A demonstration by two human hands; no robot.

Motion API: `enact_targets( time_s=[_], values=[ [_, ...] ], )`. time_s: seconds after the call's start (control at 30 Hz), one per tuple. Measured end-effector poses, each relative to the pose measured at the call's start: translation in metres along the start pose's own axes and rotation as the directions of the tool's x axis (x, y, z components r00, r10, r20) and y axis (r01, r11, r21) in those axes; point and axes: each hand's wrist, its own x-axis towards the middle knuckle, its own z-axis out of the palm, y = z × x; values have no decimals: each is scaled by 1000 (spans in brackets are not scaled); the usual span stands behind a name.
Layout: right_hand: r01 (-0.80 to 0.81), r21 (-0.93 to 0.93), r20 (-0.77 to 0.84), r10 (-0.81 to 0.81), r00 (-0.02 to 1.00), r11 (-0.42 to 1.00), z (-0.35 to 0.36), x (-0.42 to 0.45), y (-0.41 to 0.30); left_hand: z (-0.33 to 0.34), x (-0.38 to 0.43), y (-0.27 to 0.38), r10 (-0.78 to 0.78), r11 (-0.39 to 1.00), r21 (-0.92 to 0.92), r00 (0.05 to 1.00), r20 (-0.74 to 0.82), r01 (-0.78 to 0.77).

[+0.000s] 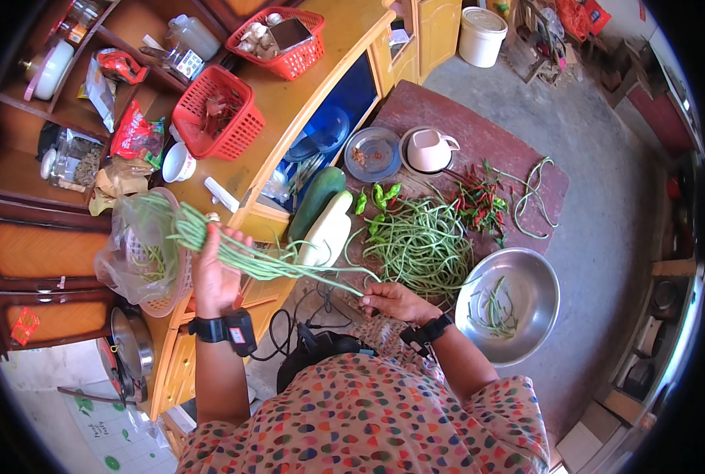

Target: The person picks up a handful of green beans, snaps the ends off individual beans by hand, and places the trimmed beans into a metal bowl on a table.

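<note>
My left hand (217, 269) holds a bundle of long green beans (257, 260), palm up, between the cabinet and the low table. The bundle's far end lies over a plastic bag (130, 266) in a pink basket (180, 287). My right hand (395, 301) pinches the ends of a few beans drawn out towards it. A large tangled pile of long beans (426, 246) lies on the dark red table just beyond my right hand. To its right, a steel basin (542, 314) holds several short bean pieces (498, 311).
Green peppers (382, 195), red chillies (480, 201), a pink cup (428, 149) and a metal plate (373, 153) are on the table (447, 109). A dark green gourd (317, 198) and a pale one (329, 234) lie at its left edge. Red baskets (231, 133) stand on the wooden counter.
</note>
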Motion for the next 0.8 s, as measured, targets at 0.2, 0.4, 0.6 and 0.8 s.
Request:
enact_targets(
  time_s=[0.2, 0.4, 0.6, 0.8],
  values=[
    [18, -67, -15, -19, 1000, 998, -7, -2, 18, -29, 7, 14, 99, 985, -129, 990, -105, -112],
    [-78, 13, -89, 79, 993, 997, -4, -7, 6, -35, 7, 16, 93, 987, -116, 986, -138, -109],
    [-31, 4, -140, 32, 990, 1000, -4, -5, 17, -28, 3, 16, 57, 988, -139, 991, -123, -74],
    [181, -326, -193, -252, 948, 928, 8, 7, 7, -9, -8, 13, 70, 990, -116, 991, -118, -84]
  ],
)
